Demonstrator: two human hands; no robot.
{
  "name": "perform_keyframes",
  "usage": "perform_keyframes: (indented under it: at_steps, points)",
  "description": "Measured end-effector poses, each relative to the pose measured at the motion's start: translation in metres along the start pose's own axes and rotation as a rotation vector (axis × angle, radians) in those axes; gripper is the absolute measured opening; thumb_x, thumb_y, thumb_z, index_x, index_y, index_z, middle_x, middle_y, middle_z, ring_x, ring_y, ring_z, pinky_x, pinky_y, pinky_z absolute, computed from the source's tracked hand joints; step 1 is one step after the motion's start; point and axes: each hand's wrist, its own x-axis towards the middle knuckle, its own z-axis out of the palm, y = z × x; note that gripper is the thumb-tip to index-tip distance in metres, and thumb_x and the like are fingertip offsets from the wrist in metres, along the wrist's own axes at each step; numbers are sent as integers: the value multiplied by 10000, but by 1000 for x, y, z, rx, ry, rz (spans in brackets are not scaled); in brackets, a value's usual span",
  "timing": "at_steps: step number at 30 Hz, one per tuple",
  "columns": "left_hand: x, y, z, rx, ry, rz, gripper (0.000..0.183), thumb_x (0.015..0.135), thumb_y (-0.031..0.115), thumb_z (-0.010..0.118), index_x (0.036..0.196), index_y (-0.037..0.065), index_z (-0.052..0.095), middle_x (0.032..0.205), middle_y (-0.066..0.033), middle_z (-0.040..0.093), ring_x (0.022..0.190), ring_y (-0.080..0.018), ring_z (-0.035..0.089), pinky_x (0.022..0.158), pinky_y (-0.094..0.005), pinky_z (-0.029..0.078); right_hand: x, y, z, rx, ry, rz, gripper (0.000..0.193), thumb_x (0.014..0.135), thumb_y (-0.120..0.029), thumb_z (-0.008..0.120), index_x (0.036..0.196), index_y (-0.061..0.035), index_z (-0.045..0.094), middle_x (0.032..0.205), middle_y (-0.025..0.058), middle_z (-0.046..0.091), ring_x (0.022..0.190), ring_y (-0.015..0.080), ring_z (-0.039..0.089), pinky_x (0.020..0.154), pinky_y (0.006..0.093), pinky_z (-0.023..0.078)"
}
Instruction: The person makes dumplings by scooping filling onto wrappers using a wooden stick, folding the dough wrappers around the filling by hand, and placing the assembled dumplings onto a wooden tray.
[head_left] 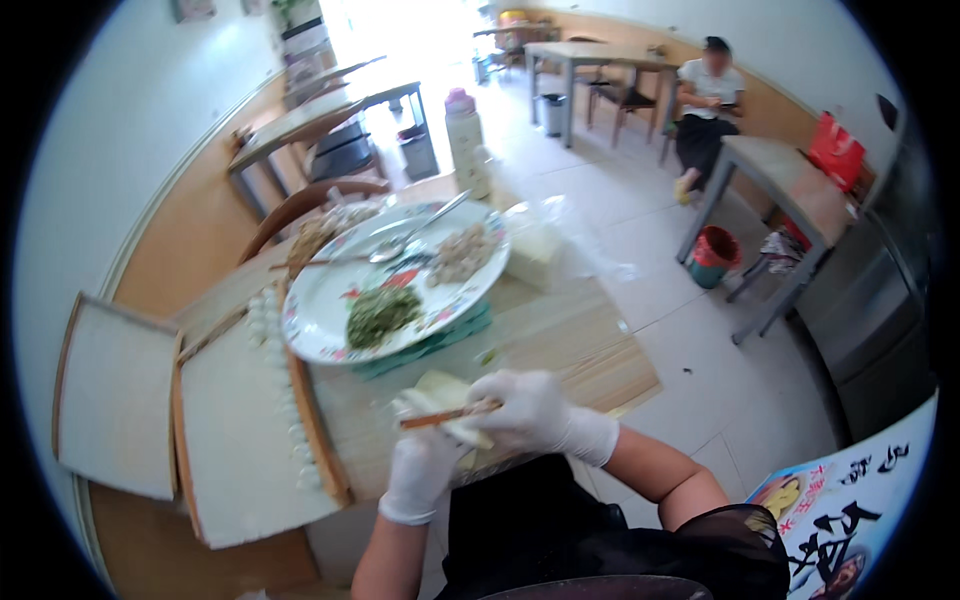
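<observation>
My gloved left hand (418, 470) is closed on pale, thin dough wrappers (442, 386) near the table's front edge. In my gloved right hand (532, 412) is a flat wooden stick (432, 420), which lies across the wrappers. Just beyond my hands a large flowered plate (310, 315) carries a heap of chopped green filling (383, 318) and a mound of pale, chunky filling (463, 256). A metal spoon (392, 247) rests on the plate. To the left, small white wrapped dumplings (262, 322) line the right side of a wood-framed tray (235, 430).
Another framed tray (115, 400) lies at far left. Behind the plate stand a pink-capped bottle (464, 145) and a clear plastic bag (560, 235) beside a pale block. A person (708, 95) sits at the far right, beyond a table with a red bag (836, 152) and a bin (712, 262).
</observation>
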Motion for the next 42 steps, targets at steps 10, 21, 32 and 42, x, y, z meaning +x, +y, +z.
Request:
perform_keyframes:
  at_steps: [10, 21, 32, 42]
  points:
    - [2, 18, -37, -40, 428, -132, 135, 866, 73, 695, 774, -24, 675, 660, -10, 590, 653, -68, 534, 550, -253, 396, 5, -30, 2, 352, -270, 102, 114, 848, -182, 625, 931, -107, 602, 1053, 94, 634, 839, 311, 648, 659, 417, 504]
    - [-4, 32, -26, -429, 528, -73, 335, 790, 35, 794, 1077, -1, 624, 975, -41, 650, 865, -118, 624, 780, -259, 516, 15, -16, -4, 547, 120, 329, 394, 863, -236, 706, 1227, -106, 630, 941, 98, 589, 724, 219, 580, 674, 333, 494]
    - [2, 34, -33, -921, 282, -255, 138, 894, 128, 705, 951, 11, 656, 925, -68, 679, 867, -126, 634, 794, -249, 498, 13, -13, 4, 501, -37, 114, 148, 866, -190, 694, 963, -89, 647, 861, 90, 596, 764, 293, 638, 669, 384, 509]
    - [1, 50, -53, 124, 191, 150, 153, 873, 65, 694, 1013, 3, 701, 927, -156, 651, 801, -271, 624, 708, -321, 496, 31, -23, 7, 351, -60, 263, 102, 845, -160, 700, 927, -103, 721, 791, 86, 647, 670, 261, 652, 583, 382, 517]
